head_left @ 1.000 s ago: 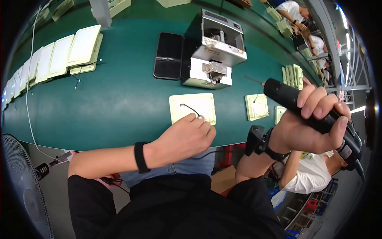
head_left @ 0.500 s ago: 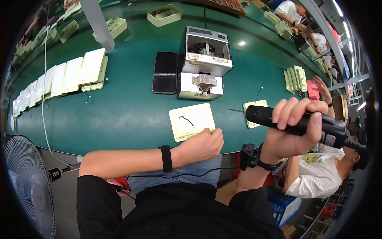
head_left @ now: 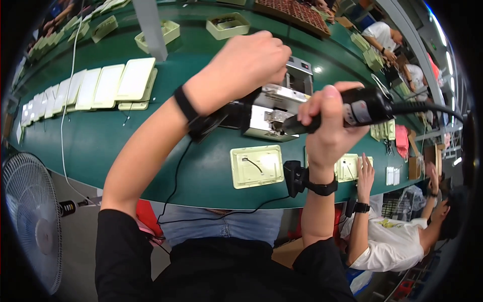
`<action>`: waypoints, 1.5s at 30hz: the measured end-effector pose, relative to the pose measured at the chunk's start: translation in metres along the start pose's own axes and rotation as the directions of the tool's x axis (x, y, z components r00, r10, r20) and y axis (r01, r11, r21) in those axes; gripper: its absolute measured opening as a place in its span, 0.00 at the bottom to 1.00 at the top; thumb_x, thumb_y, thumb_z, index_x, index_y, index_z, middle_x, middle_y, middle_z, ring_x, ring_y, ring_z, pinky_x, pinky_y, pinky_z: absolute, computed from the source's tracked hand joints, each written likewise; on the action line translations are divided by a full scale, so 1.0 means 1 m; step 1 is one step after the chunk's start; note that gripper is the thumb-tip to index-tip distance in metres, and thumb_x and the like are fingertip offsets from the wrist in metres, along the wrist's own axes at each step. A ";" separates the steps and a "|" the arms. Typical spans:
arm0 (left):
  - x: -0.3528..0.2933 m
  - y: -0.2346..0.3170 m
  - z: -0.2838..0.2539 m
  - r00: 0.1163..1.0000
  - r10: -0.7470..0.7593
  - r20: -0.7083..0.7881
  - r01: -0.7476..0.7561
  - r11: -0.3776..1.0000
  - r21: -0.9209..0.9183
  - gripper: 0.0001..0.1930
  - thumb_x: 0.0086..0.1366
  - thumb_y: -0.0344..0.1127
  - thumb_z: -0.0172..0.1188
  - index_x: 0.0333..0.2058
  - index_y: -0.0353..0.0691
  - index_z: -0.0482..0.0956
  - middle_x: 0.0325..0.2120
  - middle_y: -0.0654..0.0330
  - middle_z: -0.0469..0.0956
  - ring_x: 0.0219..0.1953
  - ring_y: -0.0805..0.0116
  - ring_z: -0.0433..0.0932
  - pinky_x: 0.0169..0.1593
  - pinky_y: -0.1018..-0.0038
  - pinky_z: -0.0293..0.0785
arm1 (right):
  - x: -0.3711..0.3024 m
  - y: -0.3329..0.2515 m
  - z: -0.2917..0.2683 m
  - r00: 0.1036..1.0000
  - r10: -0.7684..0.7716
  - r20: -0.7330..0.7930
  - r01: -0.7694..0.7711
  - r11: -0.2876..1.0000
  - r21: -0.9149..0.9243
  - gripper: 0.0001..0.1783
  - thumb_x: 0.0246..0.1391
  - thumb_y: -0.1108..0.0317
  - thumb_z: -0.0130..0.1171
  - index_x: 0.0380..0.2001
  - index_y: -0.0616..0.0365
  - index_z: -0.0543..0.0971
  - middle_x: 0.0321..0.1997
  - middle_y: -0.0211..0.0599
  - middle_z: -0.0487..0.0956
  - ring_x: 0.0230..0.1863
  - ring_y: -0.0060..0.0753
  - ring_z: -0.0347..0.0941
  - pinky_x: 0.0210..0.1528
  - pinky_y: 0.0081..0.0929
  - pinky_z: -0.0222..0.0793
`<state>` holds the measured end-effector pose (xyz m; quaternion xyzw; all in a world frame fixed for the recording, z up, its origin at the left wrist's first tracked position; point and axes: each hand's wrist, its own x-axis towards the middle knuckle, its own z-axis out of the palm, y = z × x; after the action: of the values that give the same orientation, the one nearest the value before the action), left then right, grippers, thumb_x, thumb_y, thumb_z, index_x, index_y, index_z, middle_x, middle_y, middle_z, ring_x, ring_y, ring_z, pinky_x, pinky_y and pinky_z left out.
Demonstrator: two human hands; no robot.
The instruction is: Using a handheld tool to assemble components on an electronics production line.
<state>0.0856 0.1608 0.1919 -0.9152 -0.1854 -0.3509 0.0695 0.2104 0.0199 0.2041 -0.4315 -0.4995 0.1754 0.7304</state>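
My right hand [head_left: 327, 126] is wrapped round a black electric screwdriver [head_left: 370, 108], its cord trailing off to the right. The screwdriver's front end meets the front outlet of a white and grey screw feeder [head_left: 259, 121]. My left hand [head_left: 254, 63] is raised over the feeder's left side, back upward and fingers curled; whatever they hold, if anything, is hidden. Below the feeder lies a pale green plastic housing [head_left: 241, 176] with a short black wire inside, touched by neither hand. Behind my left wrist, a black box-like object [head_left: 234, 116] is partly covered.
A row of pale housings [head_left: 108, 85] leans along the left. Parts bins [head_left: 229, 30] stand at the back beside a metal post [head_left: 149, 30]. A fan [head_left: 37, 226] stands at lower left. To the right, a co-worker's hand [head_left: 366, 173] is beside another housing [head_left: 347, 168].
My left hand has left the housing and risen forward to the feeder. My right hand has swung the screwdriver from above the right side of the table to the feeder's outlet.
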 end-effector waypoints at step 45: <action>-0.260 0.008 0.023 0.931 -0.128 0.342 0.300 0.801 -0.518 0.37 0.46 0.49 0.78 0.56 0.45 0.78 0.46 0.60 0.71 0.49 0.60 0.70 0.49 0.65 0.66 | -0.134 0.048 0.094 0.947 0.084 0.310 -0.139 0.977 0.162 0.15 0.64 0.59 0.56 0.39 0.56 0.63 0.18 0.32 0.66 0.14 0.26 0.61 0.17 0.27 0.61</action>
<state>-0.0758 0.0836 0.0012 -0.9088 -0.1853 -0.2572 -0.2713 0.0774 -0.0022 0.0999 -0.3587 -0.5618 0.3253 0.6707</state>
